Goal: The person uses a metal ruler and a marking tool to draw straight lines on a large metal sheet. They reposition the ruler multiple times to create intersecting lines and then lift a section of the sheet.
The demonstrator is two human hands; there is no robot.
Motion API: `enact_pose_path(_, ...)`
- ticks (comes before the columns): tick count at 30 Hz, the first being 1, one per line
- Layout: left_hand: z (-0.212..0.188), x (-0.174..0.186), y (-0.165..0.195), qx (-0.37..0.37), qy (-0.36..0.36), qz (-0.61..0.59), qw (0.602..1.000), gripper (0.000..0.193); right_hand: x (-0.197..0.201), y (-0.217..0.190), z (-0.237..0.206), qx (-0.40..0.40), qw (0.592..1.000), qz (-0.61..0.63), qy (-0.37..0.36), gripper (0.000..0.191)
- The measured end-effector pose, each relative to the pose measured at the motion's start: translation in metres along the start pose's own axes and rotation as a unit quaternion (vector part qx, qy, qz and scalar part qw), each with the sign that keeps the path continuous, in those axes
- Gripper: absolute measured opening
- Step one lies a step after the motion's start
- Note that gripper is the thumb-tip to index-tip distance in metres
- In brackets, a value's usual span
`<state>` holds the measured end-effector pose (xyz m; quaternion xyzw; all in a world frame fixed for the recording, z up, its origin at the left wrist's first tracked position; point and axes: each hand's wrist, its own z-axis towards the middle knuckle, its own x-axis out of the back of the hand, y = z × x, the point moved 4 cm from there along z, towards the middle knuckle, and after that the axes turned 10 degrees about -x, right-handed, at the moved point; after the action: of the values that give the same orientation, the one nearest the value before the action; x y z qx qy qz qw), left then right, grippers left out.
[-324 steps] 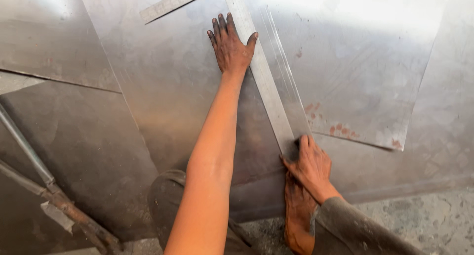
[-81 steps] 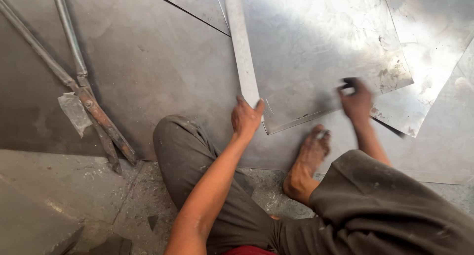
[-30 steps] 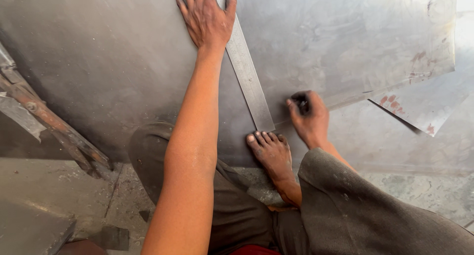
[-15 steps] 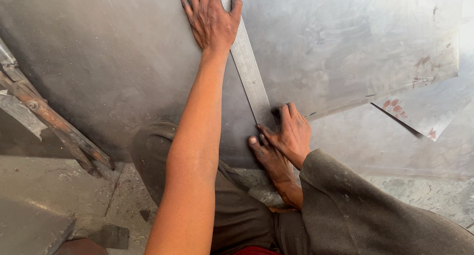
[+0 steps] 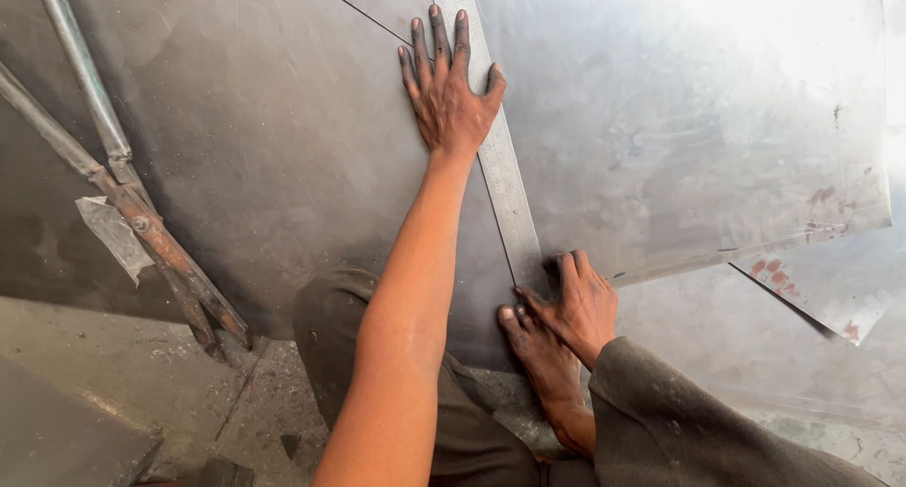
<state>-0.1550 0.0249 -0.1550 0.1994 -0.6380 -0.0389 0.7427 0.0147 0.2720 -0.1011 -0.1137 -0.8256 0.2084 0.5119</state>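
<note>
The left hand lies flat with fingers spread, pressing on the upper stretch of a long steel ruler that runs from twelve o'clock down toward the middle of the view. The ruler rests on a large metal sheet spread on the floor, its lower end reaching the sheet's near edge. The left grip is apart, palm down, with the thumb across the ruler's face.

The right hand sits at the ruler's lower end, at about five o'clock from the left hand, fingers curled together against the ruler's edge; whether they pinch a marking tool I cannot tell. A bare foot lies just beneath this hand, toes touching the sheet's edge.

At nine o'clock, large rusty metal shears lie on a darker sheet, well apart from both hands.
</note>
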Motion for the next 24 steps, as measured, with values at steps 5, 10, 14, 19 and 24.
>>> enact_pose_path(5,0.0,-0.005,-0.003,0.0,0.007,0.0,1.0,0.074,-0.004,0.003,0.0,-0.02,0.999,-0.028,-0.033,0.061)
enact_pose_path(10,-0.005,-0.006,-0.001,-0.02,0.025,-0.003,0.999,0.071,-0.004,0.013,0.0,-0.042,0.997,0.049,-0.037,0.048)
enact_pose_path(14,-0.006,-0.008,0.0,-0.011,0.006,-0.013,1.0,0.069,0.002,0.043,0.012,-0.175,0.959,0.217,-0.058,0.035)
enact_pose_path(19,-0.006,-0.01,-0.001,-0.015,0.008,-0.009,1.0,0.069,0.025,0.06,0.038,-0.094,0.944,0.313,-0.043,0.04)
enact_pose_path(24,-0.005,-0.011,-0.003,-0.014,0.006,-0.003,1.0,0.073,0.037,0.056,0.069,-0.148,0.91,0.384,-0.051,0.034)
